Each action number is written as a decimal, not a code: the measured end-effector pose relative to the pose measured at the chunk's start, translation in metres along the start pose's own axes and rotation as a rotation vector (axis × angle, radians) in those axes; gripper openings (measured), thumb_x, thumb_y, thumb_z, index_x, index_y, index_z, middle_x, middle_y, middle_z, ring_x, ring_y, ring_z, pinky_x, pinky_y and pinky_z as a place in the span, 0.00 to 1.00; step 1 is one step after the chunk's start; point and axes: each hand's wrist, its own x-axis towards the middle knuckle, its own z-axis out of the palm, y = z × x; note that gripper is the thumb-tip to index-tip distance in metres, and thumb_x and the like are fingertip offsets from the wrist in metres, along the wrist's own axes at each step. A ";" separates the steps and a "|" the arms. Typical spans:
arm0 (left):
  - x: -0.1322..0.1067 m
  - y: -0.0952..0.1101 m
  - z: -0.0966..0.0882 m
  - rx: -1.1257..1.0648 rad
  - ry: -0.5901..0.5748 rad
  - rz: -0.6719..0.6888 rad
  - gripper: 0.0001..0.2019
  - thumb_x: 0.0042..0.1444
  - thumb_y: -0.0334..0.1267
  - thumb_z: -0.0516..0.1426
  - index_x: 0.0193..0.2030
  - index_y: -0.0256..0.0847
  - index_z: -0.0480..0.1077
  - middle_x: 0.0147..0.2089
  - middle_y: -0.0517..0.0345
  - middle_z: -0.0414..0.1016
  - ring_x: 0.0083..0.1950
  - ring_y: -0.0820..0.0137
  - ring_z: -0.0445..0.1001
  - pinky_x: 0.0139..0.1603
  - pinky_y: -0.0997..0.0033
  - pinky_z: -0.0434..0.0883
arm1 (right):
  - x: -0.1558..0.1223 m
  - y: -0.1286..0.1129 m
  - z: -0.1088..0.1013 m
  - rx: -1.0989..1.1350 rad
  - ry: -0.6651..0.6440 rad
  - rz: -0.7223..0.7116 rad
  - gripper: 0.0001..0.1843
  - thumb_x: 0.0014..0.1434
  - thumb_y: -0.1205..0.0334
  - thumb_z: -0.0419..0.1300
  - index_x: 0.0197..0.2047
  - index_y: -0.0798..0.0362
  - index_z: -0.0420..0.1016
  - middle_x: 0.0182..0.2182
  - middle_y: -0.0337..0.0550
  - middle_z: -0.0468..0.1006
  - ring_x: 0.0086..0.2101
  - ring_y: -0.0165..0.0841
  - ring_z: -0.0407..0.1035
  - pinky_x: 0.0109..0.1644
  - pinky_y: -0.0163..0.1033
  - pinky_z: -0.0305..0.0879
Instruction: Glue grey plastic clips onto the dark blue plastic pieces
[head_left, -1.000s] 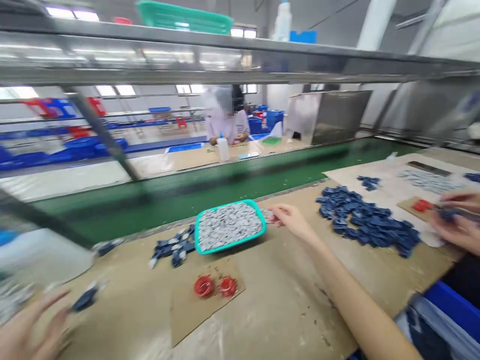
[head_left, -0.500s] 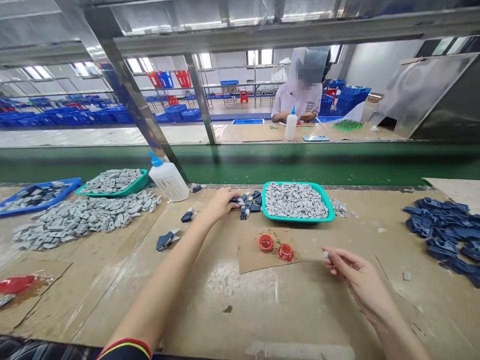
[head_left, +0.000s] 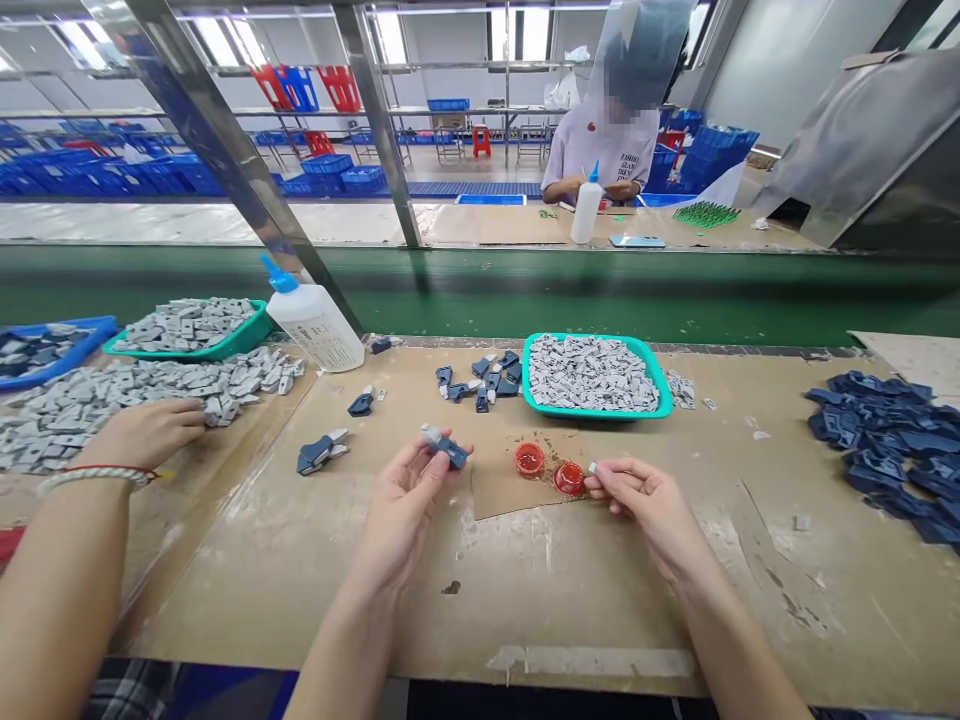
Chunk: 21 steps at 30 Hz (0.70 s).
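My left hand (head_left: pixel 405 495) is closed on a small dark blue piece with a grey tip (head_left: pixel 445 446), raised just above the table. My right hand (head_left: pixel 637 497) pinches a tiny grey piece (head_left: pixel 592 467) right beside two red caps (head_left: pixel 550 468) that sit on a cardboard scrap. A teal tray of grey pieces (head_left: pixel 592 375) stands behind the caps. Loose blue pieces (head_left: pixel 480 378) lie to the tray's left.
A co-worker's hand (head_left: pixel 142 432) with a red bracelet rests on a heap of grey pieces (head_left: pixel 112 400) at left. A glue bottle (head_left: pixel 315 320) leans near a second teal tray (head_left: pixel 187 328). A blue pile (head_left: pixel 885 440) lies at right. Beyond the green belt (head_left: pixel 480 290) another person works.
My left hand picked a blue piece from the loose pile and drew back toward me. My right hand moved left to the red caps. A co-worker's hand has come into view at left.
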 end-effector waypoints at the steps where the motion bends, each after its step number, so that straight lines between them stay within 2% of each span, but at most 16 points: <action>1: -0.004 -0.004 0.002 -0.045 0.015 -0.010 0.17 0.50 0.41 0.66 0.46 0.41 0.74 0.46 0.54 0.77 0.50 0.65 0.76 0.55 0.68 0.71 | 0.000 0.001 0.001 -0.023 -0.005 -0.014 0.19 0.50 0.48 0.69 0.35 0.55 0.77 0.29 0.46 0.81 0.30 0.31 0.71 0.28 0.31 0.60; 4: -0.011 -0.012 0.006 -0.110 0.050 -0.019 0.15 0.48 0.39 0.67 0.44 0.41 0.75 0.45 0.55 0.76 0.50 0.67 0.76 0.53 0.71 0.71 | 0.002 0.004 0.003 -0.089 -0.007 -0.045 0.19 0.50 0.47 0.69 0.34 0.56 0.77 0.26 0.45 0.79 0.26 0.29 0.66 0.24 0.31 0.55; 6: -0.013 -0.015 0.009 -0.108 0.052 -0.031 0.14 0.49 0.39 0.67 0.43 0.41 0.75 0.45 0.56 0.76 0.50 0.67 0.76 0.51 0.72 0.71 | 0.004 0.005 0.006 -0.123 0.005 -0.045 0.20 0.49 0.47 0.69 0.34 0.56 0.77 0.25 0.46 0.79 0.27 0.30 0.66 0.24 0.32 0.54; 13: -0.017 -0.021 0.016 -0.038 -0.001 -0.037 0.11 0.50 0.38 0.66 0.41 0.43 0.74 0.44 0.57 0.77 0.53 0.69 0.74 0.57 0.74 0.68 | 0.004 -0.001 0.011 -0.143 0.041 -0.017 0.20 0.45 0.47 0.71 0.31 0.55 0.76 0.25 0.46 0.81 0.28 0.35 0.72 0.29 0.36 0.61; 17: -0.017 -0.023 0.022 -0.028 -0.023 -0.048 0.12 0.49 0.38 0.67 0.39 0.42 0.73 0.43 0.56 0.78 0.52 0.67 0.75 0.55 0.72 0.69 | 0.006 0.000 0.012 -0.144 0.044 -0.018 0.20 0.44 0.46 0.71 0.31 0.55 0.76 0.25 0.47 0.81 0.29 0.36 0.74 0.32 0.37 0.64; 21: -0.019 -0.026 0.025 0.007 -0.019 -0.063 0.12 0.48 0.38 0.67 0.39 0.41 0.74 0.43 0.55 0.77 0.49 0.68 0.75 0.52 0.73 0.70 | 0.006 0.001 0.013 -0.169 0.043 -0.018 0.20 0.46 0.47 0.70 0.31 0.55 0.76 0.26 0.47 0.81 0.29 0.35 0.73 0.31 0.37 0.63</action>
